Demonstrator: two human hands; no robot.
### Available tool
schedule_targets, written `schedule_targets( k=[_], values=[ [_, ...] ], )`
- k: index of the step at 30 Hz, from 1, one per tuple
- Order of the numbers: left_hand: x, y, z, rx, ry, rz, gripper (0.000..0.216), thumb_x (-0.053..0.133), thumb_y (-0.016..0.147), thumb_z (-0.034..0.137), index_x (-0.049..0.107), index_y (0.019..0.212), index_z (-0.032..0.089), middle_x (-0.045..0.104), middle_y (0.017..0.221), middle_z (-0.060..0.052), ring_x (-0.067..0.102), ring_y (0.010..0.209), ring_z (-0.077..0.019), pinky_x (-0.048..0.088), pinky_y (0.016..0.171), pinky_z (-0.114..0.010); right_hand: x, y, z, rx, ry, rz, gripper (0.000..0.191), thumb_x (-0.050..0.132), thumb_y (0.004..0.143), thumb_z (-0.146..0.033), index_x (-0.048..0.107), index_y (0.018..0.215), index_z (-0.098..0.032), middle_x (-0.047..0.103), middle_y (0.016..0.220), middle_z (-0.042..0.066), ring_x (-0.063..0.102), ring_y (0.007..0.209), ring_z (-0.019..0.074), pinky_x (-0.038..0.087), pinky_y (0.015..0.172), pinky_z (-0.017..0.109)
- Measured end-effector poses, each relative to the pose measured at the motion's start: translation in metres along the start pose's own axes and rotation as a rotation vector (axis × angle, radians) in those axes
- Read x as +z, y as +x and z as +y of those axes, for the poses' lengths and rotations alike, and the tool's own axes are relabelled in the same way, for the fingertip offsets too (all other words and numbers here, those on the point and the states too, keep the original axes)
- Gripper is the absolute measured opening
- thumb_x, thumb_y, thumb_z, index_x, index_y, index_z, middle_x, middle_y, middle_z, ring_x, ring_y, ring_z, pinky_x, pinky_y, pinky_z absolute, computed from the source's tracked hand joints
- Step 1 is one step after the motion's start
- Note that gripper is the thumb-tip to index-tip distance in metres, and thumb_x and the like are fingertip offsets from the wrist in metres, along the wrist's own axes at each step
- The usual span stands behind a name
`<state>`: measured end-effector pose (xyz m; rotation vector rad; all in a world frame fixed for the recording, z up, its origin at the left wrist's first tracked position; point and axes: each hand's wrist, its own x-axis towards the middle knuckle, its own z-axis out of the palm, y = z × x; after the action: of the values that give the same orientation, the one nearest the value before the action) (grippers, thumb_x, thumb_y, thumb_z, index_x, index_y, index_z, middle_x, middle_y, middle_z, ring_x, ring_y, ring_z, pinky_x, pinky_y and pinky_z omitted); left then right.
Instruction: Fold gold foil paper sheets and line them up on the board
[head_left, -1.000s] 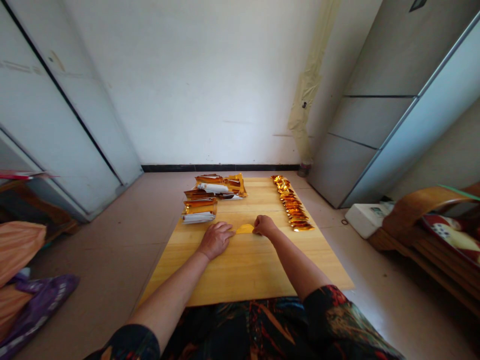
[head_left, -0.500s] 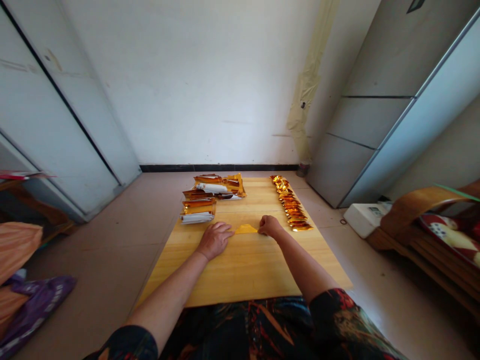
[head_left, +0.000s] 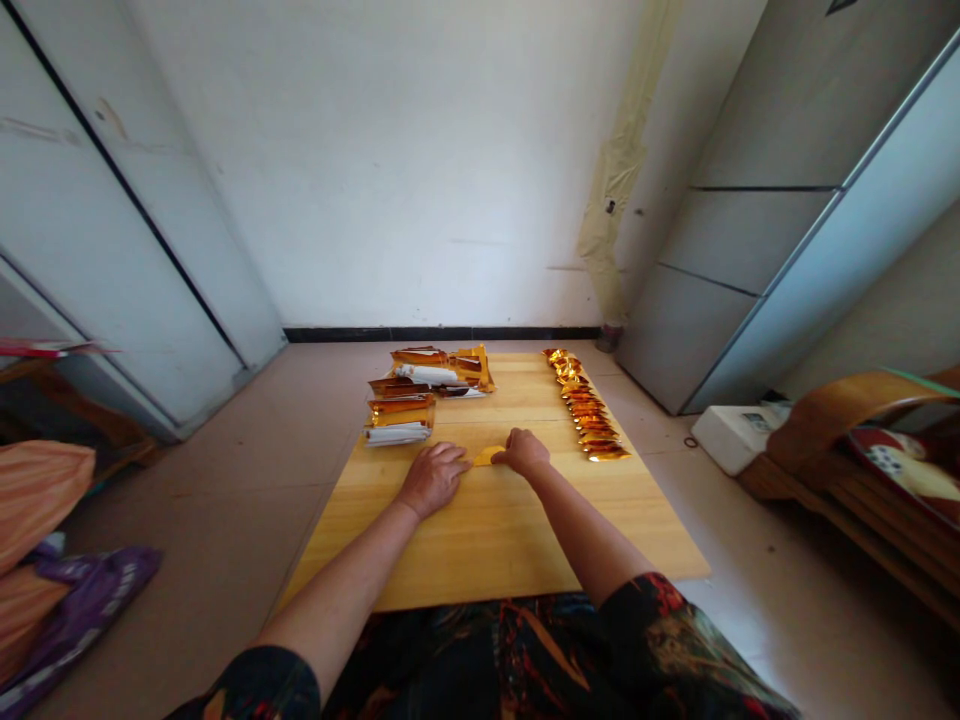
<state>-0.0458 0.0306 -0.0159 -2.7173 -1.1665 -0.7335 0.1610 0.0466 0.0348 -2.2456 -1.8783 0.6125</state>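
Observation:
A small yellow folded paper (head_left: 488,456) lies on a wooden board (head_left: 495,530) between my two hands. My left hand (head_left: 433,477) rests knuckles up on the board with its fingertips on the paper's left end, fingers curled down. My right hand (head_left: 523,451) is closed in a pinch over the paper's right end. A row of folded gold foil pieces (head_left: 587,410) runs along the board's right side. Stacks of gold foil sheets (head_left: 401,417) and more foil sheets (head_left: 444,370) sit at the far left of the board.
The board lies on a tiled floor (head_left: 225,510). A grey cabinet (head_left: 757,250) stands at right, a white box (head_left: 739,435) and a wooden chair (head_left: 862,440) beside it. Orange and purple bags (head_left: 52,560) lie at left. A white door (head_left: 97,250) is at left.
My right hand has slid left along the yellow paper, covering more of it, so less paper shows between the hands. My left hand has stayed in place.

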Motion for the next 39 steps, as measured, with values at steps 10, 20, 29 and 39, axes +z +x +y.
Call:
schedule_targets(
  k=[10, 20, 29, 39],
  values=[
    [0.000, -0.001, -0.001, -0.011, -0.025, -0.012, 0.036, 0.053, 0.074, 0.007, 0.071, 0.099, 0.026, 0.067, 0.110, -0.004, 0.054, 0.105, -0.0221, 0.046, 0.089, -0.040, -0.013, 0.001, 0.021, 0.024, -0.017, -0.006, 0.039, 0.077, 0.060, -0.037, 0.061, 0.090, -0.018, 0.061, 0.102, 0.009, 0.062, 0.091, 0.0219, 0.045, 0.069, 0.027],
    [0.000, -0.001, -0.001, -0.004, -0.030, -0.005, 0.037, 0.052, 0.074, 0.007, 0.071, 0.099, 0.026, 0.067, 0.109, -0.005, 0.054, 0.105, -0.0217, 0.046, 0.089, -0.040, -0.013, 0.005, 0.029, -0.080, 0.108, 0.165, 0.031, 0.073, 0.064, -0.026, 0.060, 0.091, -0.018, 0.058, 0.096, 0.005, 0.057, 0.081, 0.0153, 0.040, 0.064, 0.023],
    [0.003, -0.002, -0.002, -0.019, -0.032, 0.012, 0.034, 0.053, 0.074, 0.008, 0.072, 0.096, 0.026, 0.068, 0.107, -0.004, 0.054, 0.104, -0.0213, 0.046, 0.086, -0.040, -0.028, -0.004, 0.012, -0.197, 0.054, 0.396, 0.035, 0.045, 0.066, 0.004, 0.062, 0.088, -0.018, 0.058, 0.096, 0.007, 0.055, 0.088, 0.0171, 0.039, 0.069, 0.023],
    [0.001, -0.002, 0.000, -0.005, -0.028, 0.005, 0.035, 0.053, 0.076, 0.010, 0.070, 0.101, 0.027, 0.066, 0.109, -0.005, 0.053, 0.105, -0.0220, 0.045, 0.086, -0.040, 0.004, 0.002, -0.027, -0.280, 0.377, -0.010, 0.019, 0.053, 0.070, -0.009, 0.065, 0.081, -0.019, 0.064, 0.068, -0.003, 0.057, 0.059, 0.0096, 0.041, 0.057, 0.018]
  ],
)
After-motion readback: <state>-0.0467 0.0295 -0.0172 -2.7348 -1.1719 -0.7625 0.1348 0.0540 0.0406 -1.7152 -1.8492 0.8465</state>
